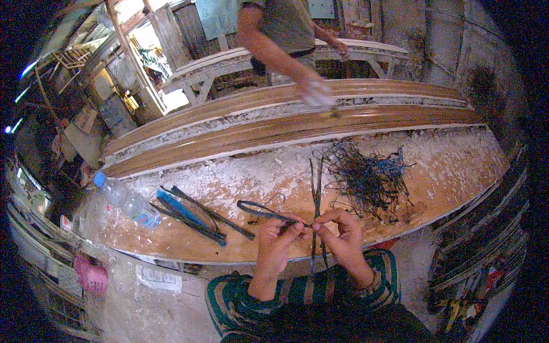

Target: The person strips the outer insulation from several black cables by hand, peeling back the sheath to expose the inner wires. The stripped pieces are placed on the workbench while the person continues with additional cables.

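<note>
Crossed dark strips pinched at the near edge of the counter
L hand clamped on a looped dark strip, R hand pinching right beside it where the long ones cross. Blk/blue cord tangle just beyond R hand; strip bundle + clear bottle off L. Co-worker across, w/ blurry arm over long brown pieces.

A white-flecked worktable, long wooden mouldings and trestle bench mark a workshop.
</note>
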A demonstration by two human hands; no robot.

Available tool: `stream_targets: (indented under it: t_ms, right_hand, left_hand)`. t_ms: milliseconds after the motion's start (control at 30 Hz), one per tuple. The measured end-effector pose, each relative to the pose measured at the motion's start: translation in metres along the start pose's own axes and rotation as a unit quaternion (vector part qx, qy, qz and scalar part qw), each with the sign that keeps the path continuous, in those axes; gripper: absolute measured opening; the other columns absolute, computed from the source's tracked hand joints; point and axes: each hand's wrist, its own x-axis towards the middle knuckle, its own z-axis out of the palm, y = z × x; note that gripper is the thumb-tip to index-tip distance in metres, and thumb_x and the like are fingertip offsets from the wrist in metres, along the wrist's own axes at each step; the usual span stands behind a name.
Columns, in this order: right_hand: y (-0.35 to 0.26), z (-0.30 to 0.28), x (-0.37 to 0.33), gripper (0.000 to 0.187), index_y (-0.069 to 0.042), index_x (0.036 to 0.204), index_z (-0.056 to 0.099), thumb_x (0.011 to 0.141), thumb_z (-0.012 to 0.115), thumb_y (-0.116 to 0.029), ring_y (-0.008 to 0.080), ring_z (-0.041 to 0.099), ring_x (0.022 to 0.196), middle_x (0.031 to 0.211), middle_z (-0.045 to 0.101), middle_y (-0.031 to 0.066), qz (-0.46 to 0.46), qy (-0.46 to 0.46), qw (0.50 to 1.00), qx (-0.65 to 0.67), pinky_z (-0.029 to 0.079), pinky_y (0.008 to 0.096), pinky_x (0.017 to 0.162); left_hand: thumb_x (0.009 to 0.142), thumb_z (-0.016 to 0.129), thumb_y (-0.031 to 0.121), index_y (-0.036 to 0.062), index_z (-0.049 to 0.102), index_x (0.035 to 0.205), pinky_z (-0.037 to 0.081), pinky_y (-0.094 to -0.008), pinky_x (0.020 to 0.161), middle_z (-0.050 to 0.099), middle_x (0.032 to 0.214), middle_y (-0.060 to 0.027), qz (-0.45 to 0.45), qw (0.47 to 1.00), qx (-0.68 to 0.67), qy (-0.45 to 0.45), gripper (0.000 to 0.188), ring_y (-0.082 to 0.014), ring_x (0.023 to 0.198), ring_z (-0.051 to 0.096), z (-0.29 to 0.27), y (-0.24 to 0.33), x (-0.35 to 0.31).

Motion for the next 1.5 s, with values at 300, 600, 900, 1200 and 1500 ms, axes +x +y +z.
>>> stream_targets:
  t_ms: [300,600,900,1200,1500]
  right_hand:
    - [0.006,-0.005,0.005,0.011,-0.003,0.083,0.064,0.074,0.063,-0.008,0.0176,0.061,0.078,0.080,0.065,0.0070,-0.078,-0.046,0.991,-0.103,0.035,0.0397,0.093]
    - [0.005,-0.001,0.005,0.008,-0.003,0.080,0.063,0.075,0.061,-0.008,0.0176,0.060,0.077,0.078,0.063,0.0071,-0.064,-0.043,0.988,-0.133,0.039,0.0349,0.087]
    - [0.011,-0.004,0.007,0.010,-0.002,0.078,0.055,0.079,0.059,-0.011,0.0126,0.052,0.073,0.075,0.056,0.0030,0.004,-0.117,0.988,-0.103,0.041,0.0248,0.068]
    - [0.016,0.000,0.005,0.011,-0.005,0.079,0.053,0.082,0.059,-0.014,0.0092,0.052,0.072,0.075,0.057,0.0013,0.075,-0.085,0.982,0.152,0.041,0.0225,0.067]
    - [0.008,0.003,-0.001,0.006,-0.003,0.077,0.057,0.074,0.062,-0.004,0.0178,0.056,0.070,0.075,0.059,0.0075,-0.130,-0.003,0.990,-0.053,0.043,0.0280,0.065]
  left_hand:
    - [0.079,0.059,0.005,-0.0005,0.058,0.087,0.050,-0.0271,0.062,0.060,0.082,-0.0085,-0.015,0.998,-0.060,0.017,0.010,-0.0161,0.073,0.059,0.000,0.000,-0.002]
    - [0.080,0.059,0.008,0.0007,0.056,0.086,0.049,-0.0255,0.059,0.060,0.085,-0.0092,0.009,0.999,-0.041,0.008,0.010,-0.0156,0.072,0.058,0.000,-0.005,-0.001]
    - [0.078,0.061,0.009,0.0035,0.056,0.084,0.044,-0.0234,0.047,0.061,0.080,-0.0067,0.000,0.999,0.000,0.035,0.010,-0.0118,0.065,0.055,0.003,-0.001,-0.003]
    - [0.073,0.065,0.003,0.0044,0.053,0.079,0.044,-0.0228,0.046,0.058,0.070,-0.0052,0.016,0.999,0.041,0.006,0.014,-0.0114,0.055,0.054,0.006,0.001,-0.002]
    - [0.073,0.065,0.003,0.0020,0.057,0.076,0.044,-0.0220,0.046,0.058,0.066,-0.0046,0.017,1.000,-0.003,0.001,0.009,-0.0115,0.053,0.053,0.006,-0.003,-0.004]
